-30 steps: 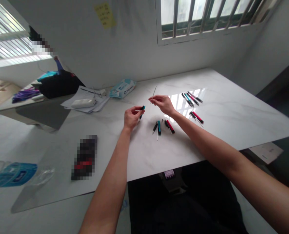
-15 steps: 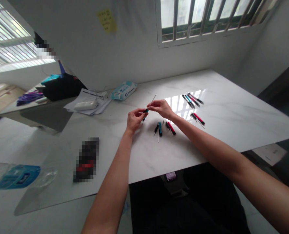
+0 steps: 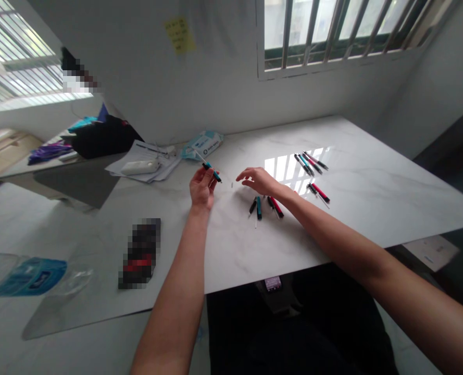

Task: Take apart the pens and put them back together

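Note:
My left hand (image 3: 202, 191) is closed around parts of a teal and black pen (image 3: 216, 175). A thin pale refill (image 3: 200, 156) sticks up and to the left from the same grip. My right hand (image 3: 259, 180) hovers over the table with its fingers apart and holds nothing. A tiny greyish piece (image 3: 232, 185), too small to name, lies between the hands. Just below my right hand are a teal pen barrel (image 3: 259, 208), a black pen part (image 3: 252, 207) with a thin refill, and a red pen barrel (image 3: 277, 207) with black parts beside it.
Several pens (image 3: 310, 163) lie in a row at the right, with a red pen (image 3: 320, 192) and its loose parts below them. A wipes packet (image 3: 203, 144) and papers (image 3: 137, 169) lie along the wall. A plastic bottle (image 3: 32, 276) rests at the left.
My hands have parted. The left moved left with the pen and refill; the right let go of the refill and opened. A tiny piece now shows on the table between them.

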A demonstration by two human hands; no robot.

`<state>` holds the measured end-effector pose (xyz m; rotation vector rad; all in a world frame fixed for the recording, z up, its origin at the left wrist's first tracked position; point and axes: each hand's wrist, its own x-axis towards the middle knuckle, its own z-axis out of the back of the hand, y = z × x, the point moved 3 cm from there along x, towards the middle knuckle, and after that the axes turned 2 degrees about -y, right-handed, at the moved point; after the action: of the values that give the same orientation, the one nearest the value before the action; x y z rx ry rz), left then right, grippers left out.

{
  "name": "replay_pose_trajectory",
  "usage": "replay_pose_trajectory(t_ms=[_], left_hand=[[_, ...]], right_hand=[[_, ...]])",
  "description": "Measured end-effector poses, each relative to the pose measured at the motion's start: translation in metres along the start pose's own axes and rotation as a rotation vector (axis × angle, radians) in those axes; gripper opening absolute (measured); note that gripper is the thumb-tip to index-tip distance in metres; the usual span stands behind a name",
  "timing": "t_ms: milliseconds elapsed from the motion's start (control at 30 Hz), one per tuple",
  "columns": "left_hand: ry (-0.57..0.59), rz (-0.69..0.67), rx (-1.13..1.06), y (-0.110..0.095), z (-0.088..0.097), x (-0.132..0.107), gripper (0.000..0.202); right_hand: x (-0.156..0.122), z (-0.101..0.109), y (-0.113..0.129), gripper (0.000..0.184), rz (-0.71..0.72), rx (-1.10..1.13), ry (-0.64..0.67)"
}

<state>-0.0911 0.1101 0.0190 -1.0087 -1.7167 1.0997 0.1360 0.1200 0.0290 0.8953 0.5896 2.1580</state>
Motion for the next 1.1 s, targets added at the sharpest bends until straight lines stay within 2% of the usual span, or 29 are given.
replay_pose_trajectory(t_ms=[100, 133, 167, 300, 367, 500, 567, 700, 767, 900, 1000, 1100], left_hand=[[-0.018, 0.023, -0.017, 0.001, 0.002, 0.000, 0.050], [-0.020, 0.030, -0.017, 0.001, 0.001, 0.000, 0.051], [-0.024, 0.035, -0.010, 0.001, 0.000, -0.001, 0.051], [-0.047, 0.027, 0.067, 0.002, -0.006, -0.002, 0.055], [-0.039, -0.014, 0.131, 0.003, -0.007, -0.002, 0.055], [0.054, -0.101, 0.328, 0.004, -0.014, -0.007, 0.044], [0.122, -0.131, 0.433, 0.004, -0.019, -0.013, 0.035], [0.222, -0.238, 0.630, 0.000, -0.032, -0.027, 0.016], [0.258, -0.290, 0.706, -0.002, -0.037, -0.032, 0.014], [0.314, -0.318, 0.768, -0.005, -0.044, -0.038, 0.014], [0.345, -0.330, 0.785, -0.009, -0.049, -0.043, 0.014], [0.379, -0.345, 0.796, -0.014, -0.054, -0.048, 0.014]], right_hand=[[0.012, -0.012, 0.000, 0.054, 0.067, -0.127, 0.065], [0.019, -0.017, -0.001, 0.057, 0.081, -0.150, 0.087], [0.026, -0.022, -0.001, 0.054, 0.087, -0.172, 0.114], [0.046, -0.035, -0.002, 0.023, 0.053, -0.247, 0.215], [0.047, -0.035, 0.000, 0.019, 0.063, -0.277, 0.215], [0.028, -0.014, -0.004, 0.019, 0.080, -0.295, 0.177], [0.013, 0.009, -0.015, 0.019, 0.032, -0.270, 0.116], [-0.022, 0.063, -0.045, 0.013, -0.093, -0.148, -0.102], [-0.039, 0.079, -0.059, 0.012, -0.170, -0.060, -0.147], [-0.058, 0.084, -0.069, 0.017, -0.228, 0.266, -0.239], [-0.057, 0.074, -0.061, 0.027, -0.205, 0.458, -0.238], [-0.052, 0.066, -0.051, 0.031, -0.201, 0.560, -0.213]])
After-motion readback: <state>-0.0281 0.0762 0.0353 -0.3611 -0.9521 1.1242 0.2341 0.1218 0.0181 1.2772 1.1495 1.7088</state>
